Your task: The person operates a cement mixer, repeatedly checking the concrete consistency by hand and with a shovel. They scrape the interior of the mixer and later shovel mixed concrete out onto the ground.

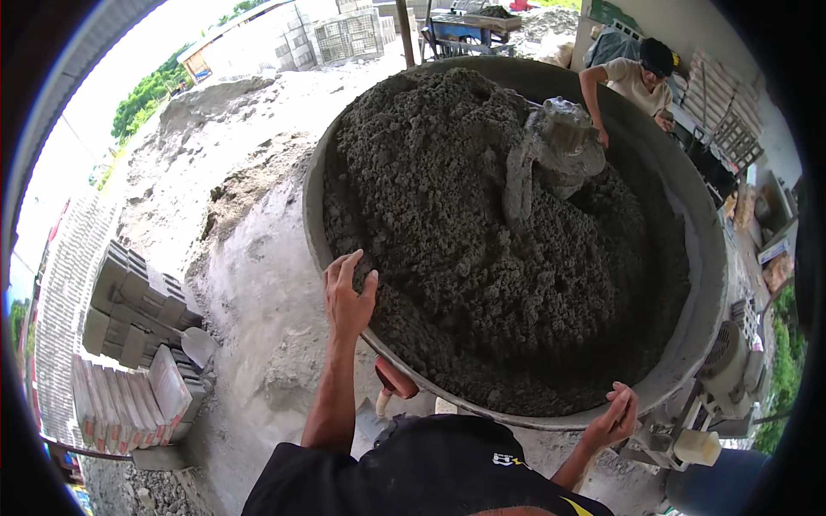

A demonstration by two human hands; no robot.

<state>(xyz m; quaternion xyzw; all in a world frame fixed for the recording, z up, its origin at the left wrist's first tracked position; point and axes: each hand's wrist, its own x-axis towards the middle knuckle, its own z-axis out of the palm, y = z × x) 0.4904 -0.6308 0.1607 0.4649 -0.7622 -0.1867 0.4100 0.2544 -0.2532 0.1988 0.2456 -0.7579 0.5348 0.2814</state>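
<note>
A large round mixer pan (712, 297) in front of me holds a heap of dark grey, crumbly wet concrete mix (482, 224). My left hand (349, 299) rests at the pan's near left rim, fingers apart, holding nothing. At the near right rim is my right hand (613, 417), its fingers loosely bent and nothing visible in them. Inside the pan, toward the far right, stands a mortar-caked mixing hub with an arm (561, 155), partly sunk in the mix.
Across the pan, a person in a dark cap (637, 82) reaches one hand toward the hub. Stacked grey blocks (133, 314), a shovel blade (199, 346) and upright slabs (120, 404) stand left. A reddish tool handle (396, 378) is below the rim. A motor (724, 361) sits at right.
</note>
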